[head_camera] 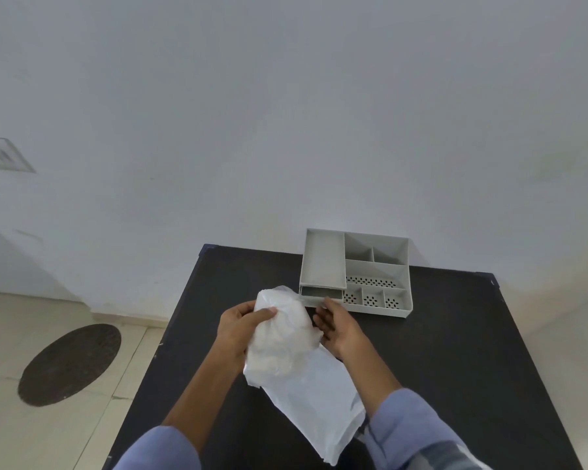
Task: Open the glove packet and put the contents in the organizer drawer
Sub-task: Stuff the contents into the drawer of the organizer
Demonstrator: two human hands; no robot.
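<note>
Head view: we look down on a pale wall (286,113) filling the upper half, with a tiled floor (65,418) at eight o'clock carrying a dark oval mat (69,364). A black table (472,368) spreads from the centre toward five o'clock. At the table's far edge, near one o'clock from the hands, sits a grey organizer (355,273) with several open compartments; its small drawer (319,293) at the front left corner is pulled out a little. In front of it we see a white glove packet (306,401), long and crinkled, running from the centre down toward five o'clock, its lower end lying between the two blue sleeves (418,432). The upper end bulges with a bunched mass of translucent gloves (280,337). The left hand (238,329), at nine o'clock from the bundle, is closed around it, thumb over the front. The right hand (340,330), at three o'clock, touches the bundle's side with fingers loosely curled and partly spread; we cannot tell whether it actually grips anything. Its fingertips reach just in front of the drawer.
</note>
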